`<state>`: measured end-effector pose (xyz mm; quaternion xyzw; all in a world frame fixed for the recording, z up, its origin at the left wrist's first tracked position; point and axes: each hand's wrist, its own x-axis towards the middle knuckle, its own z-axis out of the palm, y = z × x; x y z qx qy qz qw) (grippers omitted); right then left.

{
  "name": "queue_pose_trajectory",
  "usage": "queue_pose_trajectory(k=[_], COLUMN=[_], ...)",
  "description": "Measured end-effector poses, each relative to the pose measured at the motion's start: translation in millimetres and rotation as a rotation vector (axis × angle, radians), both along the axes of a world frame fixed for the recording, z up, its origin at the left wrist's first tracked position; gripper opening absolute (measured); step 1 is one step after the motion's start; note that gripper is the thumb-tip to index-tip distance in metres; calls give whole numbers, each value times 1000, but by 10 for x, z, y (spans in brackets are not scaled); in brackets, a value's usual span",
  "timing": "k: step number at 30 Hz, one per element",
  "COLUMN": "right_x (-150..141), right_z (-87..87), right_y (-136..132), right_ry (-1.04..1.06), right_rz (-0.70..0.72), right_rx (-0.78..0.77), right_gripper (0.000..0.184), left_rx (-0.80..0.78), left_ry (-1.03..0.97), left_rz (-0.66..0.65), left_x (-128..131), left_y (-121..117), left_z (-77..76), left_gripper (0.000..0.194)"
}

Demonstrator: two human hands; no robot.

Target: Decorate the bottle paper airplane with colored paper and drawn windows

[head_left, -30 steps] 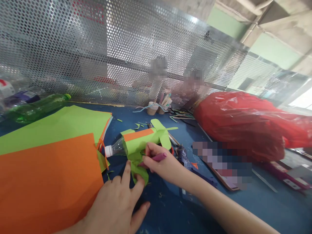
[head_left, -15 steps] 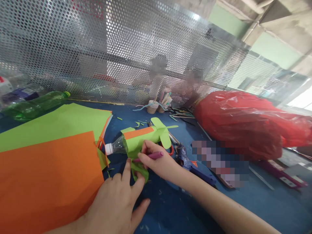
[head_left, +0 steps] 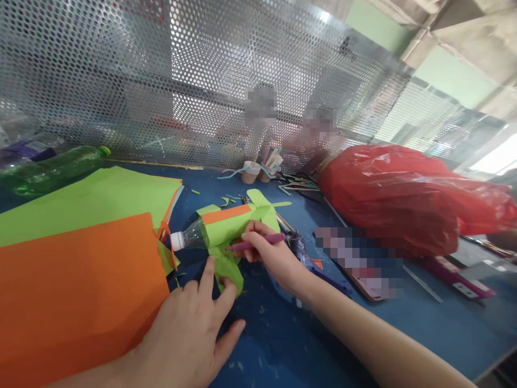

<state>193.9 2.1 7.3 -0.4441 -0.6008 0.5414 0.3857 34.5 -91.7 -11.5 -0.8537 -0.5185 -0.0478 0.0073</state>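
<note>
A clear plastic bottle (head_left: 196, 235) with a white cap lies on its side, wrapped in green paper with an orange strip (head_left: 226, 214). Green paper fins stick out at its base end. Against its near side lies a green paper piece (head_left: 230, 272). My left hand (head_left: 194, 312) rests with spread fingers, its fingertips on that piece. A purple pen (head_left: 258, 244) is gripped in my right hand (head_left: 269, 250), its tip over the green paper beside the bottle. Whether the tip touches cannot be told.
Orange (head_left: 81, 285) and green sheets (head_left: 105, 194) are stacked at left, a green bottle (head_left: 56, 172) behind them. On the right lie a blue glue gun (head_left: 301, 250), a blurred phone-like object (head_left: 355, 264) and a red plastic bag (head_left: 396, 199). Two small cups (head_left: 251, 172) stand by the mesh panel.
My right hand has drawn slightly right, lifting the pen tip away from my left index finger. My left hand stays on the green piece. The whole view has shifted a little.
</note>
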Motion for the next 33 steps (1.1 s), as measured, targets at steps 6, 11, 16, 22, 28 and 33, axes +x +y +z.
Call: queue_pose_trajectory(k=[6, 11, 16, 22, 28, 33], right_x=[35, 22, 24, 5, -9, -12], right_z=[-41, -71, -63, -93, -124, -159], right_y=[-16, -37, -32, -10, -11, -4], right_ry=[46, -123, -185, -115, -52, -29], right_rz=[-29, -76, -47, 30, 39, 30], right_rx=[46, 108, 133, 158, 158, 154], right_gripper=[18, 19, 19, 12, 14, 16], left_rx=[18, 16, 7, 7, -6, -11], left_ry=[26, 28, 37, 38, 44, 45], left_rz=[-8, -1, 5, 11, 4, 9], left_x=[16, 4, 7, 25, 17, 12], left_y=[18, -5, 0, 19, 21, 19], left_z=[-14, 2, 1, -3, 2, -3], left_gripper=[40, 40, 40, 39, 40, 40])
